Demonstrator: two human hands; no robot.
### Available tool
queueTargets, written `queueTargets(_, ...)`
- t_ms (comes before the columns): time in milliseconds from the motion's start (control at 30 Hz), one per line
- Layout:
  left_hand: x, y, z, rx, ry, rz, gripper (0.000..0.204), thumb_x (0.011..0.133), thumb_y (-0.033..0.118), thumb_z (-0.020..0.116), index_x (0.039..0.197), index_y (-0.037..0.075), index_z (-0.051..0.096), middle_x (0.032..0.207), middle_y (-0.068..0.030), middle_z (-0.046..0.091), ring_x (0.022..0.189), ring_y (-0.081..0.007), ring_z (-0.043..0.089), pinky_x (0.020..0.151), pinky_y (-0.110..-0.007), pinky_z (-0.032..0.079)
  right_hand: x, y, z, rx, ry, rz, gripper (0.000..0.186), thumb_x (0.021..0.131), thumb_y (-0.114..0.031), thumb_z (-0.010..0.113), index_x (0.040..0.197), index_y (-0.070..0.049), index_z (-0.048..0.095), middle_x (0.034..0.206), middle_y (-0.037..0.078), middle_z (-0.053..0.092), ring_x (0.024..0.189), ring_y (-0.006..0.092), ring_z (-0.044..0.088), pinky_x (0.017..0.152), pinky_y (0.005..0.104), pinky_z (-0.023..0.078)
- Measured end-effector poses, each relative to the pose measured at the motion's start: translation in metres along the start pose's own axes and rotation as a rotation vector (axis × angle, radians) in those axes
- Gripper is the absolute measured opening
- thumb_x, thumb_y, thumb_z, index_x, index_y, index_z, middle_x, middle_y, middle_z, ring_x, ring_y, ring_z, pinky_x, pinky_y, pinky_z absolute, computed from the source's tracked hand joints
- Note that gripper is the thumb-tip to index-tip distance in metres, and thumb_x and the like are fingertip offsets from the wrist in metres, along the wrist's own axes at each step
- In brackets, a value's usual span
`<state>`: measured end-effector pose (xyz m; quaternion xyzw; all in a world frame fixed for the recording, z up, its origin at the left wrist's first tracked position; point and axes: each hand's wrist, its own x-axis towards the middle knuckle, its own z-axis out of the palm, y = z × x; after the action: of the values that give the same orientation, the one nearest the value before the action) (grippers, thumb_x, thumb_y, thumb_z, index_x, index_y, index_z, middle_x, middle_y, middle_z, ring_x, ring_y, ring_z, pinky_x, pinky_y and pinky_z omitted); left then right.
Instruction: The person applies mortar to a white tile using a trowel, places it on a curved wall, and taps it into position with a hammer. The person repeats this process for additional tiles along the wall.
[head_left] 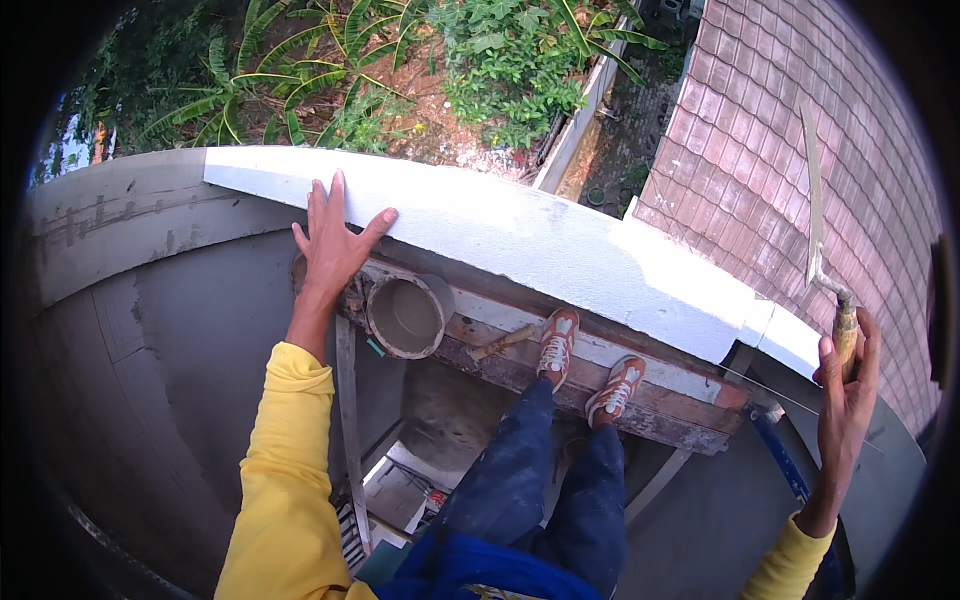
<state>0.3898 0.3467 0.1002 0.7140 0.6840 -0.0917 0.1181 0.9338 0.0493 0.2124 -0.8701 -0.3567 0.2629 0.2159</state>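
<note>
My left hand (335, 245) is open, its fingers spread over the near edge of a long white block course (480, 215) that tops the wall. My right hand (850, 385) is wrapped round the wooden handle of a trowel (813, 190), held upright at the right with its thin blade seen nearly edge-on. Below my left hand a round bucket (440, 290) coated in grey stands on the planks, with grey matter inside. A short wooden-handled tool (503, 342) lies between the bucket and my shoes; its kind I cannot make out.
I stand on a narrow plank scaffold (660, 425) high above a lower floor (445, 420). A blue bar (780, 455) leans at the right near a taut thin line. Beyond the wall are a tiled roof (740, 130) and plants (510, 70). Grey wall (200, 340) curves round the left.
</note>
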Motion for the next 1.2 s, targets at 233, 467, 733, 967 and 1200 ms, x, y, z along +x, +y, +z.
queueTargets(233,-0.003,-0.012,-0.001,0.0,0.041,0.051,0.118,0.086,0.078,0.074,0.174,0.016,0.024,0.177,-0.0305,0.015,0.165,-0.0455,0.014,0.123,-0.077,0.005,0.094,-0.016,0.037,-0.492,-0.2,-0.206,0.047,0.101,-0.035,0.072,0.136,-0.003,0.069,0.106,0.028,0.076,0.096,0.0453,0.074,0.087,0.0481,0.056)
queueTargets(467,0.0,-0.008,-0.001,-0.04,0.053,0.072,0.116,0.086,0.073,0.077,0.174,0.02,0.024,0.177,-0.0283,0.016,0.165,-0.0454,0.017,0.124,-0.076,0.008,0.161,-0.006,0.064,-0.789,-0.519,-0.372,0.033,0.092,-0.029,0.08,0.118,-0.009,0.077,0.094,0.02,0.078,0.091,0.0405,0.074,0.083,0.0509,0.056)
queueTargets(733,-0.005,-0.005,-0.006,-0.087,0.048,0.067,0.118,0.085,0.074,0.077,0.174,0.017,0.023,0.178,-0.0284,0.013,0.165,-0.0457,0.014,0.125,-0.074,0.006,0.199,-0.033,0.127,-0.824,-0.767,-0.305,0.038,0.091,-0.037,0.082,0.119,-0.012,0.08,0.097,0.017,0.08,0.096,0.037,0.077,0.092,0.0498,0.057)
queueTargets(967,-0.006,0.002,-0.008,-0.104,0.024,0.047,0.123,0.083,0.077,0.077,0.174,0.014,0.022,0.178,-0.0299,0.011,0.166,-0.0454,0.011,0.125,-0.074,0.005,0.207,-0.119,0.253,-0.726,-0.812,-0.562,0.042,0.098,-0.042,0.074,0.12,-0.006,0.078,0.108,0.022,0.078,0.114,0.0397,0.071,0.103,0.0502,0.053)
queueTargets(1200,-0.007,0.001,-0.012,-0.12,0.023,0.038,0.127,0.081,0.073,0.082,0.174,0.011,0.021,0.177,-0.0319,0.01,0.166,-0.0461,0.007,0.124,-0.074,0.003,0.214,-0.202,0.366,-0.618,-0.831,-0.699,0.047,0.101,-0.046,0.07,0.115,-0.003,0.076,0.115,0.024,0.075,0.12,0.0406,0.068,0.103,0.0517,0.053)
